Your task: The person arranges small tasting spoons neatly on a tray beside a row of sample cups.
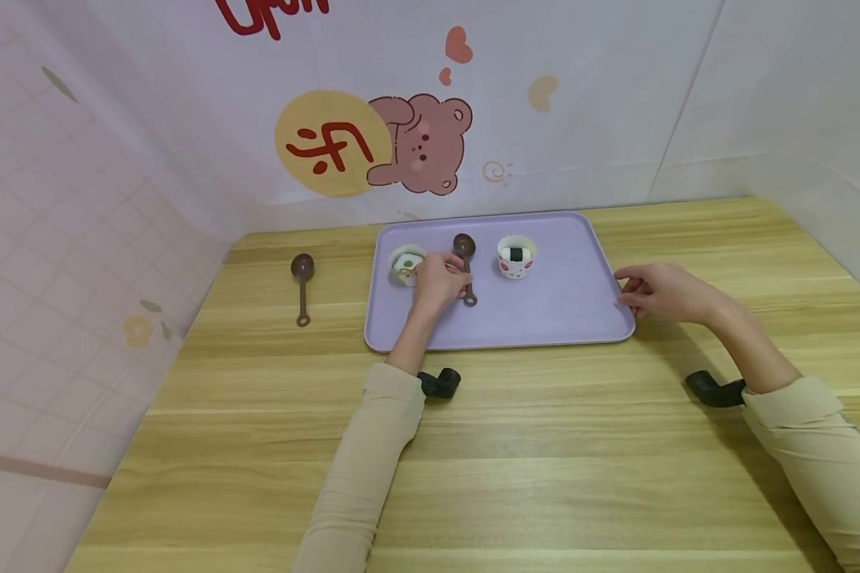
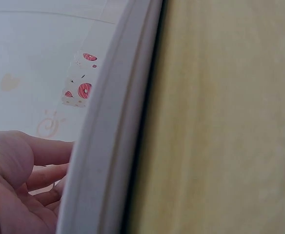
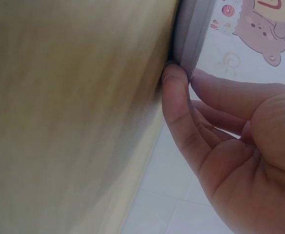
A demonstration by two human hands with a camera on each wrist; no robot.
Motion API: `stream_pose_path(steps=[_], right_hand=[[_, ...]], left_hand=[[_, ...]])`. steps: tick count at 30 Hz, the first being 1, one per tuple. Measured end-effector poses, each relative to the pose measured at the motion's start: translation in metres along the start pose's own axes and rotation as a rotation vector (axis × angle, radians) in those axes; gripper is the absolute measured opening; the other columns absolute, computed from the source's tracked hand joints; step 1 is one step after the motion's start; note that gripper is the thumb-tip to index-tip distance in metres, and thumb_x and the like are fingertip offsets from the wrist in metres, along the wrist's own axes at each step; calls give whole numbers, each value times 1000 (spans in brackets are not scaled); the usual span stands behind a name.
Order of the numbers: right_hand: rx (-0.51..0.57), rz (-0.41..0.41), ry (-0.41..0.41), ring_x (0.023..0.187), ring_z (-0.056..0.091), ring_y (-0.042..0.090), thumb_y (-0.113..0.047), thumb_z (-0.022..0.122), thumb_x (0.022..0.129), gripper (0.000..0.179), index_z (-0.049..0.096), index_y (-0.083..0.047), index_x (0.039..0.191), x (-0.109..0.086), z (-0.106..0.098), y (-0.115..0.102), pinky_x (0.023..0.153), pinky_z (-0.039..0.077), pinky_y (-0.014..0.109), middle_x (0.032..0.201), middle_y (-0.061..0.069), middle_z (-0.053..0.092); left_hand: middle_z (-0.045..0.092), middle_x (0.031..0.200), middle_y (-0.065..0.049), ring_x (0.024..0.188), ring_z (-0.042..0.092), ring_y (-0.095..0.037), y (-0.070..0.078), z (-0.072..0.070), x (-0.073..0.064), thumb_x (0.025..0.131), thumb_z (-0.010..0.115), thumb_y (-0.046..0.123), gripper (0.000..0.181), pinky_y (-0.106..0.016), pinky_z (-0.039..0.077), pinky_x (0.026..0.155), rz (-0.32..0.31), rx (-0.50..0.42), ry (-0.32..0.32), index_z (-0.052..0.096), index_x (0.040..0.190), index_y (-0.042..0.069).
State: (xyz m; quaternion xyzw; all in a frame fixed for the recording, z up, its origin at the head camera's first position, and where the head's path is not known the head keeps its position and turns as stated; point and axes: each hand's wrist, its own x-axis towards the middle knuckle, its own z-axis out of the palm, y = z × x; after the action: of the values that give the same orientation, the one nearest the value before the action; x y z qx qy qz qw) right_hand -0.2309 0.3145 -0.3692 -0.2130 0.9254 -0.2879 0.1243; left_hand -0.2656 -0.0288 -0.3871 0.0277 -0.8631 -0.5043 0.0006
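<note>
A lilac tray (image 1: 566, 310) lies on the wooden table, holding two paper cups and a brown measuring spoon (image 1: 463, 245). My left hand (image 1: 437, 282) is over the tray, its fingertips pinching the middle of that spoon's handle. In the left wrist view the tray rim hides those fingertips. Just left of this hand stands a cup (image 1: 405, 267) with a white and green item inside. Right of the spoon is the other cup (image 1: 516, 259), patterned in pink, with a white piece banded in black. My right hand (image 1: 662, 293) pinches the tray's right edge between thumb and fingers (image 3: 175, 95).
A second brown measuring spoon (image 1: 302, 270) lies on the table to the tray's left. Behind the table hangs a white cloth (image 1: 588, 143) printed with a bear. Black wrist mounts (image 1: 440, 383) sit below both hands.
</note>
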Motion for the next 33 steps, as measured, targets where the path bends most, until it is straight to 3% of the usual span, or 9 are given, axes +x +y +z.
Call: stream_pose_path(steps=[21,33], right_hand=[[-1,-2,4,71,69,23,7,62,95,39,49,24,127,0,0,-1,61,61,31,95,24,69],[0,19,-10,75,70,27,7,62,96,40,47,25,128,-1,-1,-5,63,61,34,96,26,69]], left_hand=[[72,85,-12,48,55,-5,1,-1,-2,91,75,7,17,-16,50,48,-21,33,-12,69,104,-2],[74,83,-11,54,61,-12,2,-5,-4,93,73,13,16,-21,46,56,30,133,23,71,103,0]])
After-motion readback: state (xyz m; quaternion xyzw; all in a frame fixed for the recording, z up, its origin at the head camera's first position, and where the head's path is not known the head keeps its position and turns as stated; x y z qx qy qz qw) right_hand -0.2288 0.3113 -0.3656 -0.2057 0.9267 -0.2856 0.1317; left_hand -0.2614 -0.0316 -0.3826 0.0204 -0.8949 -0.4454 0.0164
